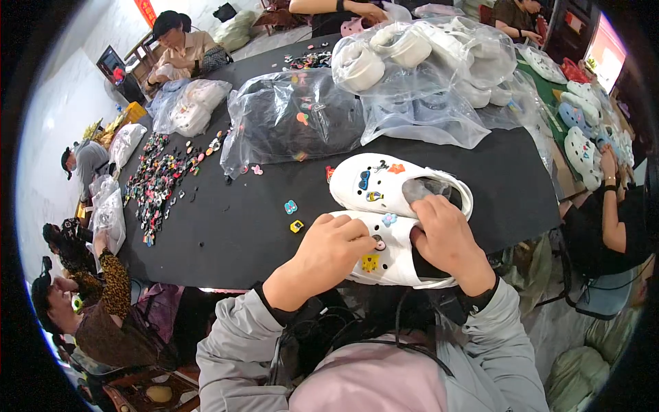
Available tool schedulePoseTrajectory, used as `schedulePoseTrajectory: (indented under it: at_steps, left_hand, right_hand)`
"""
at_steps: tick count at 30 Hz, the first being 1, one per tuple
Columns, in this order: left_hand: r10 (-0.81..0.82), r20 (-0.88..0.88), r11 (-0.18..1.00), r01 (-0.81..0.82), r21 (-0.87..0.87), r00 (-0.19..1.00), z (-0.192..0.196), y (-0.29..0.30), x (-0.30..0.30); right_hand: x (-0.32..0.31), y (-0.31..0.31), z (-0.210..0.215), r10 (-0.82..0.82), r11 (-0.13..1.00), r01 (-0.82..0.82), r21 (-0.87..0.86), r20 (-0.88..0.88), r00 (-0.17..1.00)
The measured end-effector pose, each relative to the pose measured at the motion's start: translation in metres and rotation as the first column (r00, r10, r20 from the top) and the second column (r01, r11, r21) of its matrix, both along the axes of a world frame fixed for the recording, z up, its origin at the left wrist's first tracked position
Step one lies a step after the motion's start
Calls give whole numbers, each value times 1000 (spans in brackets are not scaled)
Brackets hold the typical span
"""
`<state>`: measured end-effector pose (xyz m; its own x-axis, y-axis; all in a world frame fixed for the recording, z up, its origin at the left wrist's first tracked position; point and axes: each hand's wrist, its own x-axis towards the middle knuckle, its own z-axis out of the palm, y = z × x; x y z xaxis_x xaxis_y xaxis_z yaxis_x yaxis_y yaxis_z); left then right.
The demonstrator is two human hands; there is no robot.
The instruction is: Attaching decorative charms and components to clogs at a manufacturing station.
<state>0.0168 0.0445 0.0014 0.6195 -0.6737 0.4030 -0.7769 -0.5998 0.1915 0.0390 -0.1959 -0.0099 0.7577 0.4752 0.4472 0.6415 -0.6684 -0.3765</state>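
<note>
Two white clog shoes lie on the black table (226, 233) in front of me. The near clog (390, 264) carries a yellow charm and a pale blue one on its top. My left hand (322, 257) presses a small round charm into a hole of the near clog. My right hand (446, 240) grips the near clog at its opening, fingers inside. The far clog (391, 185) lies just behind, with blue, orange and dark charms on it. Two loose charms (293, 216) lie on the table left of the clogs.
A heap of several small coloured charms (154, 182) spreads at the left of the table. Clear plastic bags with dark shoes (295, 117) and white clogs (419, 48) fill the far side. Other people sit around the table at the left, far end and right.
</note>
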Motion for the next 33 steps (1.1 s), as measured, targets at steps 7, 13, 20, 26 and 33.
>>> schedulePoseTrajectory:
  at_steps: [7, 13, 20, 26, 33]
  left_hand:
    - [20, 15, 960, -23, 281, 1000, -2, -14, -2]
    - [-90, 97, 934, 51, 353, 991, -4, -9, -3]
    - [28, 32, 920, -38, 390, 999, 5, -11, -13]
    - [69, 31, 889, -76, 451, 997, 4, -15, -11]
    - [52, -82, 939, -21, 342, 995, 2, -6, 1]
  right_hand:
    - [-1, 2, -2, -30, 999, 31, -20, 11, 999]
    - [-1, 3, -2, -39, 998, 39, -49, 0, 999]
    - [-1, 2, -1, -38, 998, 38, -41, 15, 999]
    - [0, 5, 0, -55, 994, 55, -91, 2, 998]
    - [1, 3, -5, -43, 998, 45, -38, 45, 998]
